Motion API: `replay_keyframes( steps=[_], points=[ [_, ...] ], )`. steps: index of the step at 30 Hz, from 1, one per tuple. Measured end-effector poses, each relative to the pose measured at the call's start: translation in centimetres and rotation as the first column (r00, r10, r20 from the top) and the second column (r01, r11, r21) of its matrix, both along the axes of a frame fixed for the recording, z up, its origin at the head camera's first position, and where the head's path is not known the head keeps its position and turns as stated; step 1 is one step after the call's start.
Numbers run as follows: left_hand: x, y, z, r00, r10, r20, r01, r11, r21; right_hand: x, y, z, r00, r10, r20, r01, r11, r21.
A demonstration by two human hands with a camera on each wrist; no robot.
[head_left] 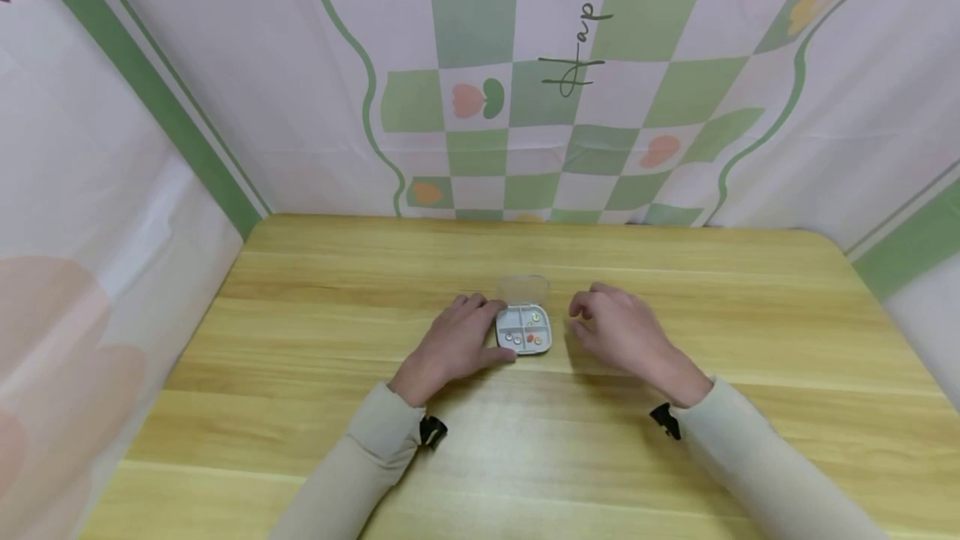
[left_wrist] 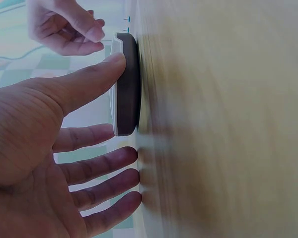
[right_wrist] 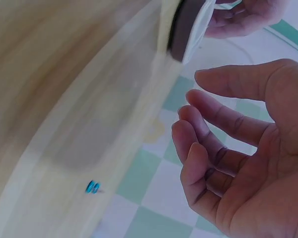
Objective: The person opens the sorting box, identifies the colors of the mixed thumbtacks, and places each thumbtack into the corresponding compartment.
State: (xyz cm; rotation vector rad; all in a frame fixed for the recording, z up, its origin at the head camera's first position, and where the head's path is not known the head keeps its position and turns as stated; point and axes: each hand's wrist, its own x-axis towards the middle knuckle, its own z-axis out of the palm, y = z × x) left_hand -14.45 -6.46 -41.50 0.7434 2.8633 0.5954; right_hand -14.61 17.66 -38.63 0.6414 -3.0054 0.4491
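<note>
A small white box (head_left: 523, 329) with four compartments lies on the table, its clear lid (head_left: 523, 289) raised at the far side. Several tiny round pieces, some whitish and one orange-red, sit in its compartments; their kind is too small to tell. My left hand (head_left: 459, 340) grips the box from the left, with the thumb (left_wrist: 94, 82) at the near edge and the index finger at the far side. Just right of the box hovers my right hand (head_left: 618, 332), fingers loosely bent, with nothing visible between thumb and index finger (right_wrist: 228, 114).
Two small teal stud-like pieces (right_wrist: 93, 187) rest on the wooden table (head_left: 525, 457), below the right hand in its wrist view. A printed curtain (head_left: 480, 32) hangs behind the table's far edge. Black straps (head_left: 666, 421) circle both wrists.
</note>
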Motion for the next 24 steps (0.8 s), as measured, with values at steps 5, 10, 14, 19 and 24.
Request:
replay_keyframes(
  steps=[5, 10, 14, 19, 24],
  points=[
    [0.0, 0.0, 0.0, 1.000, 0.001, 0.001, -0.001, 1.000, -0.008, -0.2, 1.1, -0.3, 0.999, -0.038, 0.011, 0.038, 0.999, 0.015],
    [0.0, 0.0, 0.0, 1.000, 0.002, -0.003, -0.002, 1.000, -0.013, -0.3, 2.6, -0.7, 0.997, -0.078, 0.019, 0.078, 0.997, 0.018],
    [0.0, 0.0, 0.0, 1.000, 0.000, -0.005, -0.001, 1.000, -0.015, -0.5, 3.7, -1.0, 0.994, -0.103, 0.024, 0.103, 0.994, 0.023],
    [0.1, 0.0, 0.0, 1.000, -0.002, -0.011, 0.002, 1.000, -0.014, -0.6, 4.7, -1.1, 0.993, -0.116, 0.029, 0.115, 0.993, 0.040],
    [0.0, 0.0, 0.0, 1.000, -0.002, -0.011, 0.002, 1.000, -0.013, -0.8, 5.5, -1.1, 0.988, -0.146, 0.044, 0.144, 0.989, 0.045]
  ],
)
